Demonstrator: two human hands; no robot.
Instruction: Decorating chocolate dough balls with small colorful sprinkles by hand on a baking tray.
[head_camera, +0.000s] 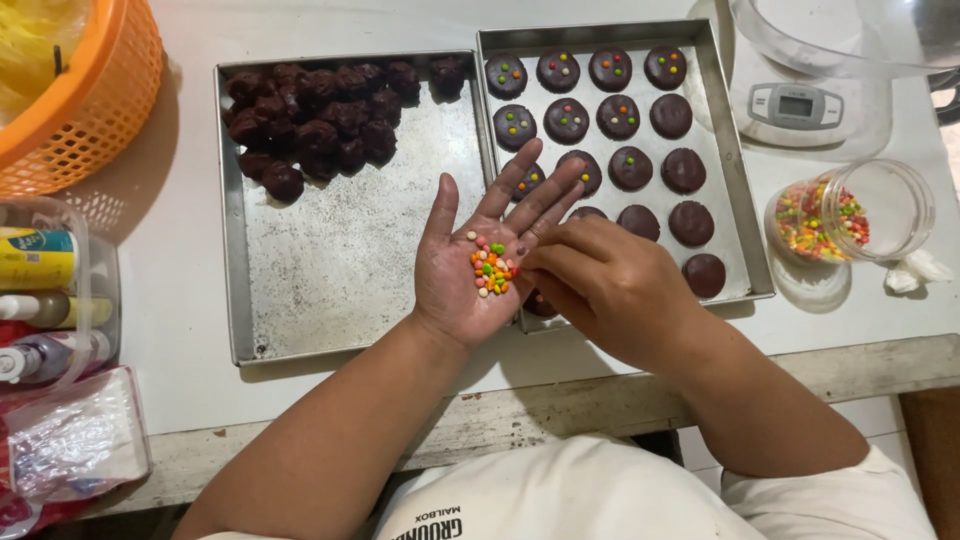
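The left hand (470, 270) is lying palm up with fingers released over the desk (180, 290), cupping a small heap of sprinkles (492, 268). The right hand (600, 285), at its 3 o'clock, is pinching at that heap with its fingers (530, 258); whether any sprinkle is being grasped cannot be told. Dough balls (320, 120) are sitting in the left tray (350, 270) at 11 o'clock, flat cookies (620, 115) in the right tray (745, 240) at 1 o'clock, and a jar (850, 215) at 3 o'clock.

Candies (492, 268) orange, green, yellow, pink; cookies (618, 117) dark brown, some multicoloured-dotted; trays (340, 270) grey metal; basket (95, 110) orange.
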